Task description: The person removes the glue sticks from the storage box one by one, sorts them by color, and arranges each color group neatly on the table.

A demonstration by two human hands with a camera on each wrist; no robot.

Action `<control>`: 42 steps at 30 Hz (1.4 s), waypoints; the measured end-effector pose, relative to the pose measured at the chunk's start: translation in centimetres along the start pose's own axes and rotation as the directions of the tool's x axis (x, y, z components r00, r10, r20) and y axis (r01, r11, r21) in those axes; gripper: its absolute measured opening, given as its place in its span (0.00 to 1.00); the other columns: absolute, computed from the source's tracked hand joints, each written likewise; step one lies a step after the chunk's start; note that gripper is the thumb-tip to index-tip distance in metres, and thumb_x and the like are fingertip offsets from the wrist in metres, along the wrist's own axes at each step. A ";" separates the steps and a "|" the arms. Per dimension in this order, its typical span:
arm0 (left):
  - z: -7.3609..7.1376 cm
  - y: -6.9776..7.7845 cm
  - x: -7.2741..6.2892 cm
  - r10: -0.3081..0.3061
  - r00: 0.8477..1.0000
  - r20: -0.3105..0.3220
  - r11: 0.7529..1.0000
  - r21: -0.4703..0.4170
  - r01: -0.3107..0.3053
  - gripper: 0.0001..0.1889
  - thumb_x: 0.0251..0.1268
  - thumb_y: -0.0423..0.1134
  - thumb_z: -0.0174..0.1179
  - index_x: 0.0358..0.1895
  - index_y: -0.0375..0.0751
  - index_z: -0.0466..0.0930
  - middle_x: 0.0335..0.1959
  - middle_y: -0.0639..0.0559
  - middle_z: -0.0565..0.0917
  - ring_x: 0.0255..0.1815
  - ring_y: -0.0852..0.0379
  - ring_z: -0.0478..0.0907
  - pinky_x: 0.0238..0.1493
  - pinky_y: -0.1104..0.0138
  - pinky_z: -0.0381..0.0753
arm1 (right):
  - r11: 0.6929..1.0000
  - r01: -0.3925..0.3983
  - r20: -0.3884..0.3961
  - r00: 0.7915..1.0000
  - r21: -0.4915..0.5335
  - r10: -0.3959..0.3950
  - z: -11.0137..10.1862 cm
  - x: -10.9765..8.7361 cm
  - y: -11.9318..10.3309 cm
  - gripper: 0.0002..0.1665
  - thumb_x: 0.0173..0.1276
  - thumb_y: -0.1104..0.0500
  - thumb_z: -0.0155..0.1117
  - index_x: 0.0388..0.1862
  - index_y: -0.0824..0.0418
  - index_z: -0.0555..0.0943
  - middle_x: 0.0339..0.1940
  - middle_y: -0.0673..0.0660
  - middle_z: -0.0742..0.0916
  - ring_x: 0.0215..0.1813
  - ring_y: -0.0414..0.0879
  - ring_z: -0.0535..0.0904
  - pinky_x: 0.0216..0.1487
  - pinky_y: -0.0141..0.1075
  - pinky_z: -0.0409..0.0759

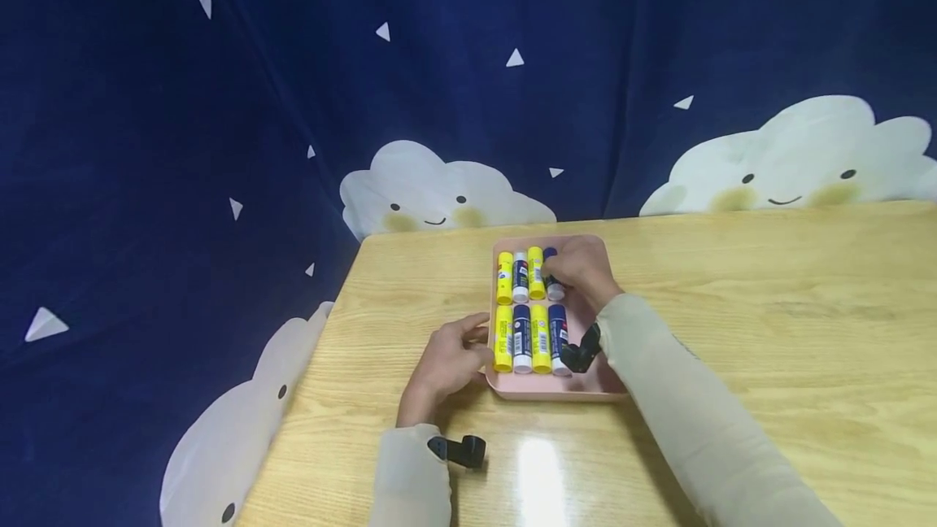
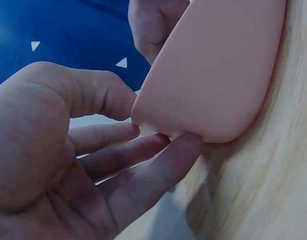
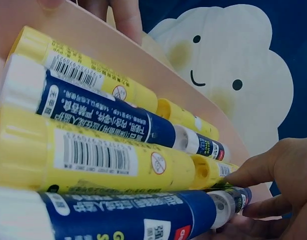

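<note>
A pink tray (image 1: 564, 387) holds yellow glue sticks (image 1: 503, 338) and navy-and-white glue sticks (image 1: 522, 338), lying in two rows with the colours alternating. At the right end of the far row, my right hand (image 1: 581, 268) pinches a navy glue stick (image 1: 555, 289) between thumb and fingers. The right wrist view shows those fingertips around the small navy stick (image 3: 239, 199), beside a small yellow one (image 3: 213, 170). My left hand (image 1: 448, 358) grips the tray's left side, thumb at the rim and fingertips against the outer wall (image 2: 208, 75) in the left wrist view.
The tray stands on a light wooden table (image 1: 769, 307), near its far edge. Behind and to the left hangs a dark blue curtain (image 1: 454, 63) with white clouds and triangles. Black wrist straps (image 1: 464, 451) sit over both pale sleeves (image 1: 703, 421).
</note>
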State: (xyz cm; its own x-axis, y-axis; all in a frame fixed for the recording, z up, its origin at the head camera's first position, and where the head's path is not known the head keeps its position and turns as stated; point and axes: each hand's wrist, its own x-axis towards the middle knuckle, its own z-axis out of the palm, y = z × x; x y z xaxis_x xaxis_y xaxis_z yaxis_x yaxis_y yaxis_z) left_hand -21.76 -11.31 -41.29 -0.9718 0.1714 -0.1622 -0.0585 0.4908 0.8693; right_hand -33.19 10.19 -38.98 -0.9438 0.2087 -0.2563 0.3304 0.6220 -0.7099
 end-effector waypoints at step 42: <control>0.1 0.1 -0.1 0.009 1.000 0.015 1.000 -0.010 -0.009 0.37 0.53 0.30 0.59 0.73 0.40 0.68 0.63 0.39 0.78 0.54 0.46 0.80 0.34 0.63 0.88 | 0.996 0.022 0.051 0.998 0.081 -0.026 -4.2 -1.0 0.4 0.14 0.62 0.58 0.62 0.40 0.68 0.79 0.40 0.64 0.81 0.40 0.54 0.79 0.39 0.40 0.82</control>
State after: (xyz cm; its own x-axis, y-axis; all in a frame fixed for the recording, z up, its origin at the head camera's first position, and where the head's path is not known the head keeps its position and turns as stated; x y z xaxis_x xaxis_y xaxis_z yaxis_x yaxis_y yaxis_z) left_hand -21.67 -11.20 -41.24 -0.9686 0.1890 -0.1615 -0.0521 0.4806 0.8754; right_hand -32.14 13.38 -36.25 -0.9503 0.1540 -0.2706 0.3094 0.5635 -0.7660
